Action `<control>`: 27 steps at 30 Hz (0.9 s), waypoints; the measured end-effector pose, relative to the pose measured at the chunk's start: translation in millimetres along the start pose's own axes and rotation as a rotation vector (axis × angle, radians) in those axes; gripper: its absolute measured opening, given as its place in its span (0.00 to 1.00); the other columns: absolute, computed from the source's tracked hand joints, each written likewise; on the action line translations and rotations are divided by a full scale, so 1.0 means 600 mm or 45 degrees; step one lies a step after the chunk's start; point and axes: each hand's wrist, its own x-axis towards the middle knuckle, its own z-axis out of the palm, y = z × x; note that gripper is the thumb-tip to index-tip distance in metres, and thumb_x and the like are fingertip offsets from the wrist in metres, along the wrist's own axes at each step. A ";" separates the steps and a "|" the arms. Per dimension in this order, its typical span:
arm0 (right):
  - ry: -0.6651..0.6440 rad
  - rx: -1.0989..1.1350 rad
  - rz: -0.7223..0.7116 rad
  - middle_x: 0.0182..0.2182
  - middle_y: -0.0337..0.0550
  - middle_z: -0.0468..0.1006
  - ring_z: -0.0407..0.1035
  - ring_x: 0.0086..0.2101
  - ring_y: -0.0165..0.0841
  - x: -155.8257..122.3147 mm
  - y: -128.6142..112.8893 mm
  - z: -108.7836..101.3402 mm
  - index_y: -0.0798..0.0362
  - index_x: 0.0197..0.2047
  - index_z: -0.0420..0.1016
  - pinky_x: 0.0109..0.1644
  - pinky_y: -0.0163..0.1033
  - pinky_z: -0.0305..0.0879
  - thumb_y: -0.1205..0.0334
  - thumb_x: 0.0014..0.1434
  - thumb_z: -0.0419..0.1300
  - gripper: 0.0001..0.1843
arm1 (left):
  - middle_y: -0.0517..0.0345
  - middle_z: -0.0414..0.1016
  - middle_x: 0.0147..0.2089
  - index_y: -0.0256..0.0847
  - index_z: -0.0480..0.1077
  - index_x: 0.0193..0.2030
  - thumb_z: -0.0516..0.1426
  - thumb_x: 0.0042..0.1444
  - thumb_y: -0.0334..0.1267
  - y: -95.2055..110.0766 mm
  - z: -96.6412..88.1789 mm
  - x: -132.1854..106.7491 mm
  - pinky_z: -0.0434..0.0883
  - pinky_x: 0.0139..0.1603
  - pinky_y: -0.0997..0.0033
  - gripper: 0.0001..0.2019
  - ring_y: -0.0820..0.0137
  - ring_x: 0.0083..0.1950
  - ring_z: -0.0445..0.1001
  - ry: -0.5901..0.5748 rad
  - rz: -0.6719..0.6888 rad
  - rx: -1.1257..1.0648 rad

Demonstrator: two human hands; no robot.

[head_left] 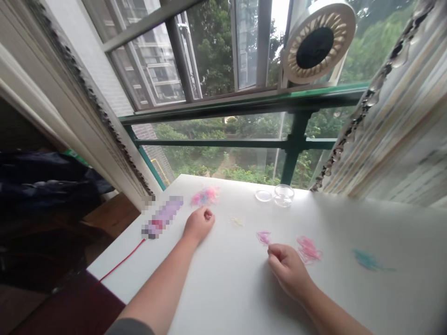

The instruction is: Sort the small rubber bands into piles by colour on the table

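Observation:
My left hand (199, 225) is closed, its fingers curled, just in front of a mixed pile of pink, blue and white thin strands (206, 196), which look like small elastic bands. Whatever it may hold is hidden. My right hand (289, 267) has thumb and fingers pressed together at the near edge of a small purple heap (264, 237); anything in the pinch is too small to make out. Right beside this hand lies a pink heap (309, 250), with a blue-green heap (369, 259) farther right. A sparse pale yellow heap (236, 221) lies between the hands.
A clear round container (283, 195) and a clear round lid or dish (263, 196) stand at the back of the white table (223, 288). On the left lies a pixelated purple object (164, 217) with a red cable (122, 260). A fan (317, 44) is by the window.

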 end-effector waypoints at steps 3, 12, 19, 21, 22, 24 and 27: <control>0.006 -0.019 0.003 0.17 0.33 0.44 0.45 0.20 0.25 0.000 -0.001 0.000 0.51 0.19 0.42 0.24 0.34 0.39 0.65 0.45 0.45 0.12 | 0.56 0.73 0.32 0.40 0.67 0.31 0.54 0.50 0.36 -0.034 -0.012 0.001 0.68 0.37 0.70 0.03 0.69 0.34 0.72 0.084 -0.103 0.031; 0.017 -0.042 -0.006 0.17 0.33 0.44 0.46 0.19 0.26 0.001 -0.003 -0.004 0.51 0.18 0.43 0.24 0.34 0.40 0.63 0.45 0.46 0.11 | 0.44 0.65 0.52 0.36 0.59 0.51 0.56 0.46 0.33 -0.046 -0.005 0.011 0.63 0.56 0.60 0.22 0.60 0.53 0.67 0.393 -0.304 0.123; 0.011 -0.016 0.000 0.16 0.34 0.45 0.46 0.19 0.26 0.003 -0.002 -0.004 0.51 0.18 0.44 0.24 0.34 0.40 0.63 0.45 0.46 0.12 | 0.37 0.60 0.59 0.32 0.54 0.57 0.56 0.48 0.36 -0.045 -0.004 0.003 0.53 0.63 0.55 0.29 0.53 0.64 0.54 0.394 -0.379 0.203; 0.010 -0.020 -0.001 0.16 0.34 0.45 0.47 0.19 0.26 0.003 -0.002 -0.004 0.51 0.18 0.44 0.24 0.34 0.40 0.63 0.45 0.46 0.12 | 0.38 0.60 0.59 0.33 0.55 0.56 0.55 0.48 0.37 -0.044 -0.003 0.002 0.52 0.64 0.55 0.28 0.54 0.65 0.52 0.352 -0.364 0.222; 0.011 -0.025 -0.002 0.16 0.34 0.45 0.47 0.19 0.26 0.003 -0.002 -0.003 0.51 0.18 0.44 0.24 0.34 0.41 0.63 0.45 0.46 0.12 | 0.39 0.61 0.59 0.33 0.56 0.55 0.55 0.48 0.37 -0.043 -0.003 0.002 0.52 0.64 0.56 0.26 0.55 0.65 0.52 0.336 -0.352 0.235; 0.018 -0.030 -0.004 0.16 0.34 0.45 0.47 0.19 0.26 0.002 -0.001 -0.003 0.51 0.18 0.43 0.24 0.34 0.41 0.63 0.45 0.46 0.12 | 0.40 0.62 0.58 0.34 0.58 0.52 0.55 0.48 0.37 -0.043 -0.002 0.001 0.53 0.64 0.56 0.23 0.56 0.65 0.53 0.323 -0.329 0.263; 0.033 -0.023 -0.009 0.16 0.34 0.45 0.46 0.19 0.26 0.002 -0.001 -0.003 0.51 0.18 0.43 0.24 0.34 0.40 0.63 0.45 0.46 0.12 | 0.43 0.62 0.57 0.38 0.61 0.47 0.55 0.49 0.37 -0.042 -0.003 0.000 0.54 0.62 0.55 0.18 0.56 0.62 0.55 0.314 -0.304 0.302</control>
